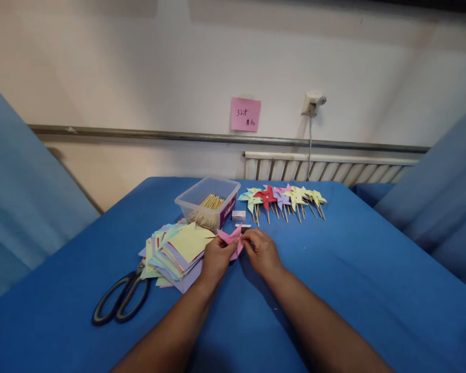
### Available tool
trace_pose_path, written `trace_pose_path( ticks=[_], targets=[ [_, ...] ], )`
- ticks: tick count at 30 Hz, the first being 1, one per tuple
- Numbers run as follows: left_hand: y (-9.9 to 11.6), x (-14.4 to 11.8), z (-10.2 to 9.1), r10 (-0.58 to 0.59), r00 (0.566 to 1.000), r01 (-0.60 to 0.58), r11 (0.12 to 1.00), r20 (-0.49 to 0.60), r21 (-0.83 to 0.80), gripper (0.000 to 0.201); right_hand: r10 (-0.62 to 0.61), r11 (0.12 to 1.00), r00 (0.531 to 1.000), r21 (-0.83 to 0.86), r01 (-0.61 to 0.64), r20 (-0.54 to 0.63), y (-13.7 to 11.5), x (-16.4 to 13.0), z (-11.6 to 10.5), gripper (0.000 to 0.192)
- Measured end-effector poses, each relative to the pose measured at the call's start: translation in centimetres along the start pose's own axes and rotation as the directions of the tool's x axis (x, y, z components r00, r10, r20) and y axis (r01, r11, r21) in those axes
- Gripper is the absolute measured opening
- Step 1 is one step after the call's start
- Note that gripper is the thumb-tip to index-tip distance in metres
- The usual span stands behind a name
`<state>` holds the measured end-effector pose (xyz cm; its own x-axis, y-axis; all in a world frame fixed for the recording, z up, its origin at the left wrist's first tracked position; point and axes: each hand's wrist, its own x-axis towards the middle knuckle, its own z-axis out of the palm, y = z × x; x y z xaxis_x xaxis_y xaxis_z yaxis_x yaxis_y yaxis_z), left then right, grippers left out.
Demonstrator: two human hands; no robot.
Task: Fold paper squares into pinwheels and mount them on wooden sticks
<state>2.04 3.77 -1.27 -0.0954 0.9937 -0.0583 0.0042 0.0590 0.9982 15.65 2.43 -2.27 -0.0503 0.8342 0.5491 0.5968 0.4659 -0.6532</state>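
Your left hand (216,257) and right hand (261,252) both have their fingers clamped on the folded pink paper pinwheel (231,239) near the middle of the blue tabletop (353,280), just beside the stack of coloured paper squares (176,251).

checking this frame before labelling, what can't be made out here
All in the head view:
- Pink paper piece: its middle is covered by the left hand and right hand, so the fold and grip are unclear.
- Pink note on the wall: writing too small to read.
- Small white box: label too small.
- Scissors: blades hidden under the paper stack.
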Motion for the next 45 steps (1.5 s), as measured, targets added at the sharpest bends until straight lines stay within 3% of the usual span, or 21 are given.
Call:
trace_pose_path(
  ticks=[10, 19, 25, 29, 36, 45],
  targets=[
    [-0.2, 0.1, 0.1, -0.036, 0.999, 0.036, 0.997, 0.011, -0.066, 0.028, 0.213, 0.944, 0.977, 0.255, -0.211, 0.021, 1.6, -0.1, 1.3, 0.010],
    [-0.1, 0.0, 0.1, -0.069, 0.998, 0.070, 0.993, 0.013, -0.092, 0.027, 0.185, 0.948, 0.982, 0.255, -0.189, 0.039, 1.6, -0.1, 1.2, 0.011],
    [0.1, -0.2, 0.2, -0.078, 0.997, 0.080, 0.992, 0.031, -0.101, 0.027, 0.094, 0.987, 0.995, 0.129, -0.096, 0.024, 0.7, 0.0, 0.3, 0.010],
    [0.2, -0.1, 0.1, -0.078, 0.996, 0.081, 0.992, 0.033, -0.097, 0.027, 0.043, 0.990, 0.998, 0.133, -0.048, 0.041, 0.4, 0.0, 0.1, 0.011],
    [-0.1, 0.0, 0.1, -0.084, 0.996, 0.088, 0.991, 0.043, -0.103, 0.029, 0.229, 0.895, 0.970, 0.374, -0.243, 0.083, 1.6, 0.0, 1.0, 0.013],
    [-0.1, 0.0, 0.0, -0.082, 0.996, 0.086, 0.992, 0.045, -0.096, 0.031, 0.264, 0.848, 0.953, 0.435, -0.302, 0.148, 2.3, 0.1, 1.3, 0.016]
  ],
)
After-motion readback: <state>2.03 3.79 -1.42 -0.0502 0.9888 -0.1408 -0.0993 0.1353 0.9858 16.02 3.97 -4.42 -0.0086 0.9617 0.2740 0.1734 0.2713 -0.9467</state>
